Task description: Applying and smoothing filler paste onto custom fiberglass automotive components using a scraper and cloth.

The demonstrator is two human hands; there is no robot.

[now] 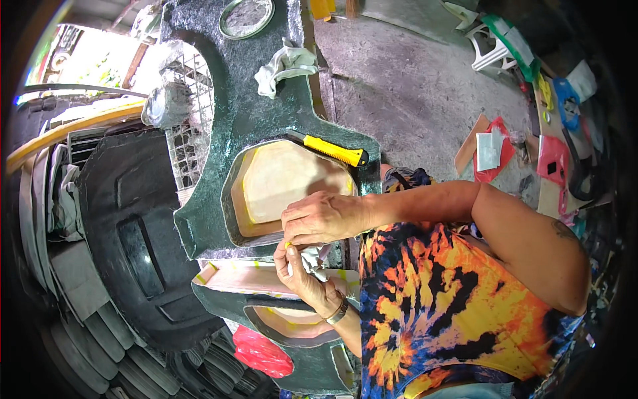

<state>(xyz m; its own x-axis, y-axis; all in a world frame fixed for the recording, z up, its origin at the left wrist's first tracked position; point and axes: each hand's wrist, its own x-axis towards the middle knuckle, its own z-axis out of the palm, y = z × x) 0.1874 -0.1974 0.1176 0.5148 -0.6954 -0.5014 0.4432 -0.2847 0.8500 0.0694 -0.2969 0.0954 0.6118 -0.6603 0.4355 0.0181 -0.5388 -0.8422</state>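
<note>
The right hand covers the lower right rim of the tan panel, and the pale cloth is mostly hidden between it and the left hand — the ring is cut off at top centre.

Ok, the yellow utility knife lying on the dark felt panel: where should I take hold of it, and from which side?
Grip the yellow utility knife around the middle of its yellow handle, coming from above. It lies flat and diagonal on the dark felt panel, just beyond the tan-lined recess, so its long sides look free. Probably avoid the thin black end at upper left, likely the blade. Both the right hand and the left hand are busy with a cloth.
</note>
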